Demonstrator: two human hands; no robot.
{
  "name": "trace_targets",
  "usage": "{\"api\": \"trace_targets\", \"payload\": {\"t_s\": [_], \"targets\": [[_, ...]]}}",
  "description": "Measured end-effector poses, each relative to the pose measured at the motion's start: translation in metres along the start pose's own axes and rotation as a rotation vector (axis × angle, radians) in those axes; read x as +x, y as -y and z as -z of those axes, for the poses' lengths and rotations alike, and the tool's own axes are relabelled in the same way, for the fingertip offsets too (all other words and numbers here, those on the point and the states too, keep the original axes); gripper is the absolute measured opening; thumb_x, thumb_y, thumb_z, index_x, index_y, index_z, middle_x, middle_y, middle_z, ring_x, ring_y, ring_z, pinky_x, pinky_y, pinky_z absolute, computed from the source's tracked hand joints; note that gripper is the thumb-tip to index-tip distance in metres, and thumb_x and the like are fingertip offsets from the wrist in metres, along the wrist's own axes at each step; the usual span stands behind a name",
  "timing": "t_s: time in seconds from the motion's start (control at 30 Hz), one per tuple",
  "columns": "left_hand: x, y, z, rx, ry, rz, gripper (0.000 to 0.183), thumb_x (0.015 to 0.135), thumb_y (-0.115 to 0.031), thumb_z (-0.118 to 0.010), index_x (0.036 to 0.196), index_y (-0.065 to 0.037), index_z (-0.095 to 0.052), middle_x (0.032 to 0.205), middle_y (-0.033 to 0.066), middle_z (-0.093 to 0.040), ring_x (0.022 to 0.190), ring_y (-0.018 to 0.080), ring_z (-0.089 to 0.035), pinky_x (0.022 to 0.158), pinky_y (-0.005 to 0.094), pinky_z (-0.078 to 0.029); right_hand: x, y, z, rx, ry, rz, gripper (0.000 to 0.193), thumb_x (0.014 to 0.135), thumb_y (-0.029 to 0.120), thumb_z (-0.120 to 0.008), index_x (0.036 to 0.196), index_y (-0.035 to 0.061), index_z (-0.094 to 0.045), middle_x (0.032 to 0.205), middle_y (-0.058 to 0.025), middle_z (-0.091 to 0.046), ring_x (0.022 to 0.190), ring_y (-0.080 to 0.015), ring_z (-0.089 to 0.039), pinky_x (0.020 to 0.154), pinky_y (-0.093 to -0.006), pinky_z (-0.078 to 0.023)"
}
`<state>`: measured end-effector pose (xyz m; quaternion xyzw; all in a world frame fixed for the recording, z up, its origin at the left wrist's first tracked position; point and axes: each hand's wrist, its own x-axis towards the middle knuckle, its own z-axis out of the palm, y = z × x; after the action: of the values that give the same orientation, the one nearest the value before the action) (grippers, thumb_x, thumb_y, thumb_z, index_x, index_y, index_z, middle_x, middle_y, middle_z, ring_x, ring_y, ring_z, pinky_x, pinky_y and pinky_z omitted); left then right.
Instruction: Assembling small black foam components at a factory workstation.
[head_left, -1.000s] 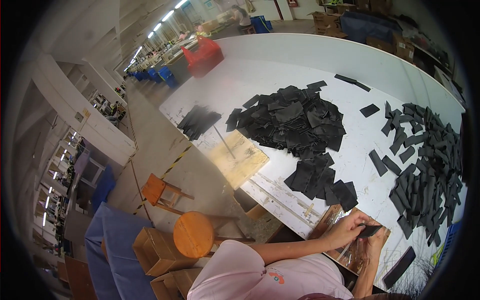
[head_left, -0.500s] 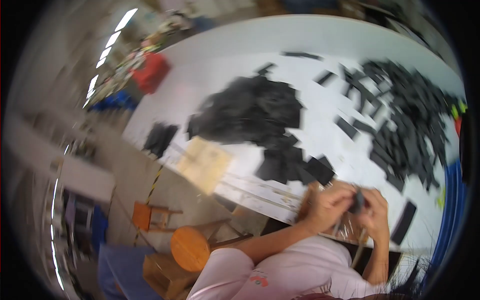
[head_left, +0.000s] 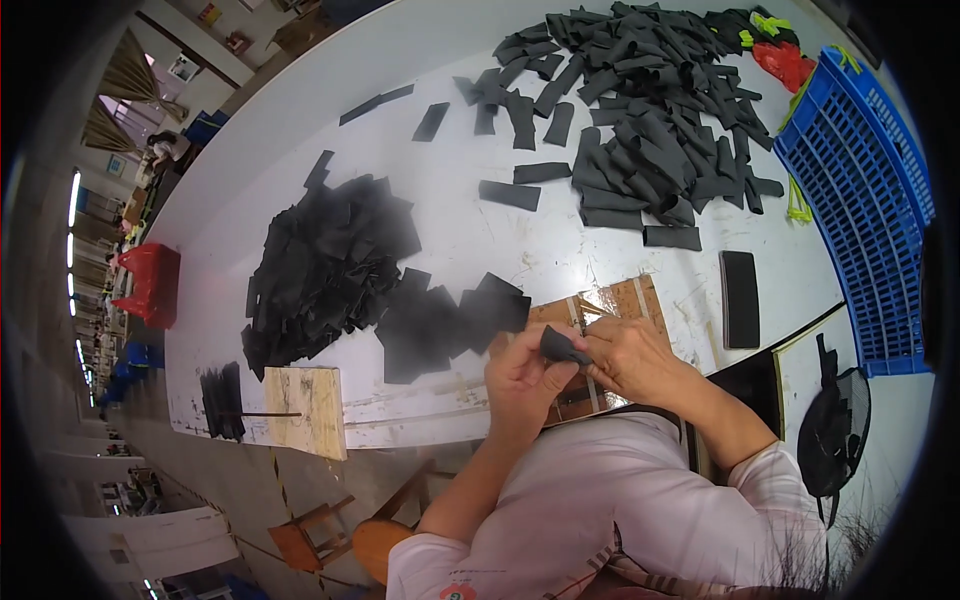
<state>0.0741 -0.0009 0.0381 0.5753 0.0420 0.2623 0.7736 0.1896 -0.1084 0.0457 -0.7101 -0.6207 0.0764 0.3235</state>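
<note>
A small black fabric piece (head_left: pixel 562 345), curled into a tube shape, is held in front of my chest. My left hand (head_left: pixel 522 375) grips it between thumb and fingers. Closed on its other end is my right hand (head_left: pixel 630 357), whose fingertips are partly hidden. Below the hands, a brown wooden board (head_left: pixel 640 300) lies at the table's near edge. Flat black fabric pieces (head_left: pixel 425 335) spread just left of my left hand and run into a larger dark heap (head_left: pixel 330 260). A black rectangular block (head_left: pixel 739 300) lies right of my right hand.
Rolled black fabric tubes (head_left: pixel 640 150) form a big pile at the far right. A blue plastic crate (head_left: pixel 860 200) and a black mesh bag (head_left: pixel 835 430) are on the right. Leftward are a wooden block (head_left: pixel 315 420), a dark stack (head_left: pixel 222 400), a red bag (head_left: pixel 152 285) and a stool (head_left: pixel 312 535).
The view has swung, so the table and piles sit differently in the picture, and the blur is gone. Both hands still hold a black piece, which now shows more plainly.
</note>
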Motion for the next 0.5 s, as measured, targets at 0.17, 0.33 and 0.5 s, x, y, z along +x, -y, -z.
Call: {"api": "trace_targets", "payload": {"t_s": [0.17,0.33,0.5], "targets": [[0.005,-0.022,-0.02,-0.044,-0.049,0.008,0.024,0.072,0.007,-0.057,0.095,0.003,-0.05,0.09,0.0094,-0.051,0.087,0.014,-0.05,0.076,0.0235,-0.042,-0.001,0.007,0.01,0.098,-0.065,0.006,0.019,0.057,0.006,-0.06,0.073,0.0008,-0.052,0.068,-0.0086,-0.049,0.064,-0.0245,-0.051,0.052,-0.0342,-0.041],[0.001,-0.017,-0.025,0.59,-0.169,-0.042,0.03,0.065,0.012,-0.06,0.092,0.003,-0.05,0.083,0.0088,-0.056,0.078,0.0119,-0.053,0.072,0.0224,-0.042,-0.002,-0.003,-0.003,0.101,-0.073,0.025,0.02,0.058,0.004,-0.058,0.075,0.0005,-0.05,0.069,-0.0101,-0.049,0.066,-0.0263,-0.051,0.053,-0.0352,-0.041],[-0.008,0.006,-0.025,0.563,-0.274,-0.071,0.038,0.066,0.01,-0.059,0.101,0.003,-0.046,0.085,0.009,-0.056,0.08,0.0126,-0.053,0.073,0.0236,-0.042,-0.013,-0.027,-0.045,0.315,-0.108,-0.016,0.017,0.058,0.0,-0.053,0.075,0.0005,-0.049,0.068,-0.0122,-0.05,0.066,-0.0307,-0.051,0.058,-0.0377,-0.043]]}}
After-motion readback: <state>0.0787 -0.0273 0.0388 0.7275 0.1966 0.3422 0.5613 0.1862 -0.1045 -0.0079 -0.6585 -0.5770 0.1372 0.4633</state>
